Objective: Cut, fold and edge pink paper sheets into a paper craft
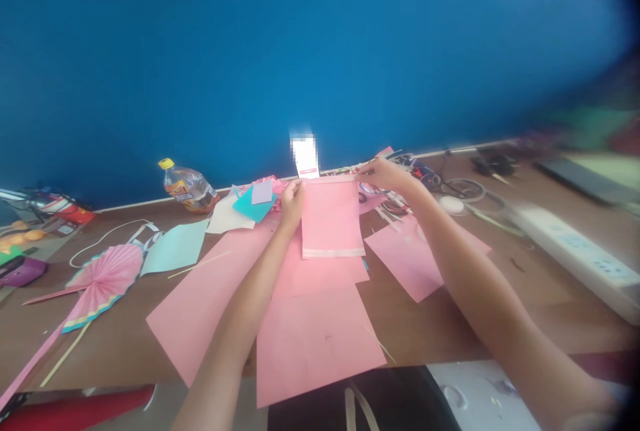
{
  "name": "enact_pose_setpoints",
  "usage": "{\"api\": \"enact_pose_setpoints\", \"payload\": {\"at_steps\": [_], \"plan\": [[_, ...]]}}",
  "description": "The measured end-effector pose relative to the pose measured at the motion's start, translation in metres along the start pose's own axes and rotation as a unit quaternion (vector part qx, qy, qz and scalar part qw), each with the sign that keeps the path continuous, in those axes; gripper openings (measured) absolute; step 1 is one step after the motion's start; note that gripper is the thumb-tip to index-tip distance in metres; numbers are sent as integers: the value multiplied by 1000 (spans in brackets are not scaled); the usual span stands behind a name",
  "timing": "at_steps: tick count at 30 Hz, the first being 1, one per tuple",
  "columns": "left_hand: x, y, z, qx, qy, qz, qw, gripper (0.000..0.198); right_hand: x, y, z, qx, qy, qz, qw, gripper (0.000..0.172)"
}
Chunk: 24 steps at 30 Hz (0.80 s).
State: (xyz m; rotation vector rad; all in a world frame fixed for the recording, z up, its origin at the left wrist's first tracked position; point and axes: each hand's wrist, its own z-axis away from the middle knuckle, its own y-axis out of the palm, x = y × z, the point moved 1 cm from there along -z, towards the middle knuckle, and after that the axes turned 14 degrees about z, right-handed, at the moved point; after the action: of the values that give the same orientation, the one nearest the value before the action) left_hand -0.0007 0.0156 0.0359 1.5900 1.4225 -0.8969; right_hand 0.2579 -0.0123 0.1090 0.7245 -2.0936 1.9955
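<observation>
Both hands hold up a pink sheet of paper [332, 219] by its top corners, with pale strips along its top and bottom edges. My left hand [293, 204] pinches the top left corner. At the top right corner, my right hand [381, 173] grips the edge between thumb and fingers. Below and behind the held sheet lie more pink sheets [320, 344], overlapping on the brown table. Another pink sheet [407, 261] rests to the right, partly under my right forearm. A bright phone screen [305, 156] stands just beyond the held paper, against the blue wall.
To the left lie a pink pleated paper fan [105, 277], a light green sheet [175, 247] and teal paper [254, 203]. A yellow-capped bottle [187, 185] leans near the wall. A white power strip [575, 257], cables [465, 191] and a dark laptop-like slab [580, 181] are at right.
</observation>
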Motion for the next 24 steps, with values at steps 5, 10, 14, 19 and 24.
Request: {"api": "enact_pose_setpoints", "payload": {"at_steps": [5, 10, 14, 19, 24], "plan": [[-4, 1, 3, 1, -1, 6, 1000, 33, -1, 2, -3, -1, 0, 12, 1000, 29], [1, 0, 2, 13, -20, 24, 999, 35, 0, 0, -3, -28, -14, 43, 999, 26], [5, -4, 0, 51, -90, 90, 991, 34, 1, -3, -1, -31, -32, 65, 997, 26], [-4, -7, -1, 122, -98, 92, 983, 32, 9, -6, 3, -8, -29, 87, 996, 26], [-6, -9, -4, 177, -65, -5, 982, 32, 16, -5, 4, 6, -45, 93, 995, 26]]}}
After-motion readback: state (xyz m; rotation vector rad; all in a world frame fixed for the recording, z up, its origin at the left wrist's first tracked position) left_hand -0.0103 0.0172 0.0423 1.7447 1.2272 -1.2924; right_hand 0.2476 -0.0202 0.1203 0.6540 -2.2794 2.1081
